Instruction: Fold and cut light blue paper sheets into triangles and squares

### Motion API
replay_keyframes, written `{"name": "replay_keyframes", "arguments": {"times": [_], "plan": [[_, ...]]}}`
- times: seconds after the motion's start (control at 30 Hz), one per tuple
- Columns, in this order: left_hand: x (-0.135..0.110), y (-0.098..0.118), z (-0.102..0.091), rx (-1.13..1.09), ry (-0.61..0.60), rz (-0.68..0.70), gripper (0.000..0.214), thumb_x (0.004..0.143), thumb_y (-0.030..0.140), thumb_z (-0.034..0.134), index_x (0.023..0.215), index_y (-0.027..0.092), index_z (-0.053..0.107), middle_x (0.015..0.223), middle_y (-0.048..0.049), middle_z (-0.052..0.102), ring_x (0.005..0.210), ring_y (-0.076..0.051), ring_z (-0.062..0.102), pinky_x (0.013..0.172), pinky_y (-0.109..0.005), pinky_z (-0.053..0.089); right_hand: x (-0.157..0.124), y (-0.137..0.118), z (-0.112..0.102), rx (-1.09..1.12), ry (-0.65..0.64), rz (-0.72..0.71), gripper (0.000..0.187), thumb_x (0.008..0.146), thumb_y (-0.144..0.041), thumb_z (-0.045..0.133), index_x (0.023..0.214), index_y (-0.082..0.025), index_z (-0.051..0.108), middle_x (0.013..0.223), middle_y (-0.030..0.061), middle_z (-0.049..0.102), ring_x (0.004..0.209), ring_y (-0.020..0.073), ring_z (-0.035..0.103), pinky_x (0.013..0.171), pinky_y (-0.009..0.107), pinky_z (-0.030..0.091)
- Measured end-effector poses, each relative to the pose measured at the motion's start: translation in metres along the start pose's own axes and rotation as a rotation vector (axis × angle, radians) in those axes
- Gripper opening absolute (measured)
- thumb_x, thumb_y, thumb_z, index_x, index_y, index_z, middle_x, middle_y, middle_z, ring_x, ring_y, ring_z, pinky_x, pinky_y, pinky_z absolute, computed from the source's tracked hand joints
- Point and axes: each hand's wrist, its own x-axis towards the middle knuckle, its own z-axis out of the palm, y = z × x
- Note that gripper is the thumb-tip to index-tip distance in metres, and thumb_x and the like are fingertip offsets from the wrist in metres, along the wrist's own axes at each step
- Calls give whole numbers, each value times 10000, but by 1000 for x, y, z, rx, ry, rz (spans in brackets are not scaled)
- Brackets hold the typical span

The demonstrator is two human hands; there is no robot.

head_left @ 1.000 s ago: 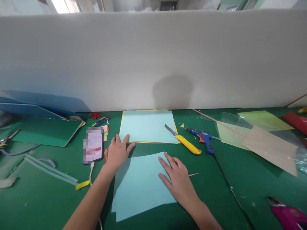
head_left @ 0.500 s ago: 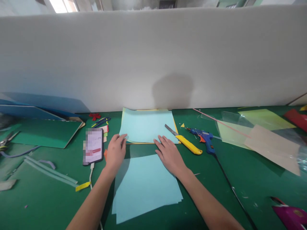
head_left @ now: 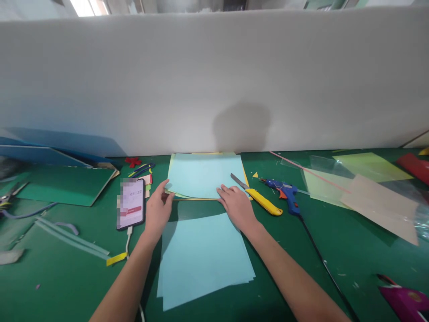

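A stack of light blue paper with yellow sheets under it lies against the white panel. My left hand is at its near left corner, thumb and forefinger apart and touching the edge, where the sheet layers fan slightly. Flat on the near right part of the stack rests my right hand, fingers stretched out. A yellow utility knife lies beside it, its blade over the stack's right edge. Closer to me, between my forearms, are several loose light blue sheets, a little out of line.
To the right are a blue glue gun with a black cord and a pale pink sheet. On the left lie a phone on a white cable, a green board and pliers. The white panel closes off the back.
My left hand has shifted slightly left, its thumb and forefinger further apart. My right hand has slid a little to the right on the stack.
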Motion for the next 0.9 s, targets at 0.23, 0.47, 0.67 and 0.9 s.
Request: {"name": "replay_keyframes", "arguments": {"times": [0.23, 0.47, 0.67, 0.9], "plan": [[-1, 1, -2, 21, -25, -22, 504, 766, 278, 542, 1252, 147, 529, 831, -52, 670, 733, -220, 653, 721, -343, 521, 5, 6, -11, 41, -10, 54, 245, 929, -219, 474, 1036, -253, 692, 1030, 39, 717, 871, 205, 603, 706, 279, 467], [-16, 9, -15, 118, -184, -14, 462, 827, 386, 521, 1248, 195, 527, 766, -16, 698, 662, -213, 649, 644, -327, 502, 8, 4, -7, 51, 30, 136, 269, 932, -191, 433, 927, -194, 702, 797, 90, 693, 849, 227, 617, 639, 272, 435], [-55, 12, -1, 114, -548, 408, 509, 730, 367, 713, 1197, 227, 567, 1190, -94, 618, 1087, -275, 577, 929, -434, 462, -7, 3, -4, 107, 69, 106, 243, 890, -193, 511, 1098, -179, 635, 1120, 102, 674, 1044, 238, 604, 847, 342, 475], [-73, 8, 11, 219, -575, 486, 720, 635, 354, 815, 1273, 244, 499, 1254, -115, 544, 1156, -344, 499, 964, -509, 420, -64, 2, -4, 286, 45, 55, 454, 830, -273, 593, 1269, -170, 534, 1229, 121, 625, 1140, 295, 563, 918, 457, 489]]}}
